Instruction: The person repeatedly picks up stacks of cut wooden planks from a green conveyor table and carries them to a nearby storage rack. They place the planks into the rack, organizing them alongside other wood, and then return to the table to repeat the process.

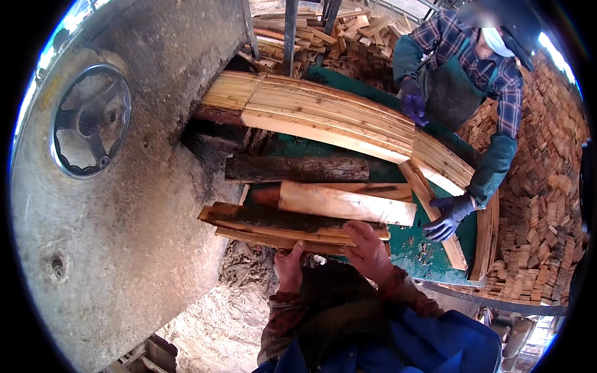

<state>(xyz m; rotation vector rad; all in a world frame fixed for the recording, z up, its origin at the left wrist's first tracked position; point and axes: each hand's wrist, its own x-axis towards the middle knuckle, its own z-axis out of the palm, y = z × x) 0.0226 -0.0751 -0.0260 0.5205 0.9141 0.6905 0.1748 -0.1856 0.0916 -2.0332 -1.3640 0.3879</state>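
Observation:
Near my body, a few rough wooden boards [273, 219] with dark bark lie together along the near edge of the green table. My left hand [289, 268] is closed on their near edge, thumb against the side, its other fingers partly hidden underneath. Closer to the right end, my right hand [369, 253] grips the same boards, with fingers over the top. Just beyond them rests a pale plank [348, 202] across a reddish board. Farther off lies a dark, bark-covered slab [295, 169].
A row of sawn planks [329, 115] runs over the green table [398, 253] toward a grey metal machine with a handwheel [91, 118]. Opposite, a co-worker in purple gloves [449, 216] touches a narrow slat [435, 217]. Stacked wood blocks [535, 224] rise at right.

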